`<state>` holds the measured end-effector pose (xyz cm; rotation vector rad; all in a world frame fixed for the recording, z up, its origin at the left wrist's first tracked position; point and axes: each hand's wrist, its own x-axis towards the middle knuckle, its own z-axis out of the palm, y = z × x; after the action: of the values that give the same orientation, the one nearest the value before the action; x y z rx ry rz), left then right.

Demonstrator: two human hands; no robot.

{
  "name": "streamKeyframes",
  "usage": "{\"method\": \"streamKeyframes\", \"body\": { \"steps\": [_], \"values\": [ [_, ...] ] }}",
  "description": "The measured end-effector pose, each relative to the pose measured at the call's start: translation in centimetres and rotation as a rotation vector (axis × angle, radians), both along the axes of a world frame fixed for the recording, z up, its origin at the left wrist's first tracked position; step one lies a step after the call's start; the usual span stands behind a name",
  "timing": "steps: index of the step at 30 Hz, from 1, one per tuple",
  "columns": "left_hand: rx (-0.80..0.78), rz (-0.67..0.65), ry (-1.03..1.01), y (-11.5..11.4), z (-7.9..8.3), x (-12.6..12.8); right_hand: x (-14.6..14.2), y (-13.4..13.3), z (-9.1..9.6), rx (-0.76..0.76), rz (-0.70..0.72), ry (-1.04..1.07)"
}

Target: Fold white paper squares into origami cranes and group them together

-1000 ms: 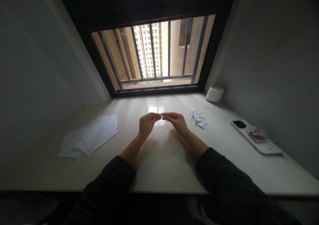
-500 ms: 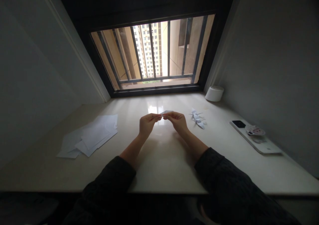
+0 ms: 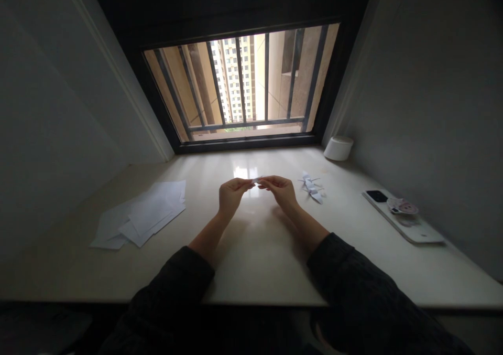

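Note:
Both my hands meet above the middle of the pale table (image 3: 251, 260). My left hand (image 3: 231, 195) and my right hand (image 3: 280, 190) each pinch one end of a small folded piece of white paper (image 3: 257, 180), held a little above the tabletop. Most of that paper is hidden by my fingertips. A finished folded paper crane (image 3: 312, 186) lies on the table just right of my right hand, untouched.
A loose pile of white paper sheets (image 3: 141, 214) lies at the left. A white round container (image 3: 338, 148) stands at the back right by the barred window (image 3: 243, 82). A phone (image 3: 403, 219) with a round sticker lies near the right wall.
The small paper stuck up a bit more above my right fingers half a second ago and now shows less. My hands stay in place.

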<state>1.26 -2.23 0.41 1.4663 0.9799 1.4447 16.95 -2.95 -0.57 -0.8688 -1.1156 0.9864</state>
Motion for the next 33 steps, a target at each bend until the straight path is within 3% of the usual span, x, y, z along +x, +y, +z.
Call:
{"method": "streamKeyframes", "body": {
  "steps": [13, 22, 33],
  "values": [
    [-0.015, -0.029, -0.03, -0.12, 0.0, 0.09, 0.04, 0.28, -0.38, 0.05, 0.022, -0.018],
    [-0.114, -0.072, -0.101, 0.1, 0.06, 0.13, 0.17, 0.35, -0.18, 0.033, 0.034, 0.036],
    [0.064, -0.003, 0.048, -0.42, 0.37, 0.09, 0.39, 0.45, -0.28, 0.093, 0.001, -0.061]
  ]
}}
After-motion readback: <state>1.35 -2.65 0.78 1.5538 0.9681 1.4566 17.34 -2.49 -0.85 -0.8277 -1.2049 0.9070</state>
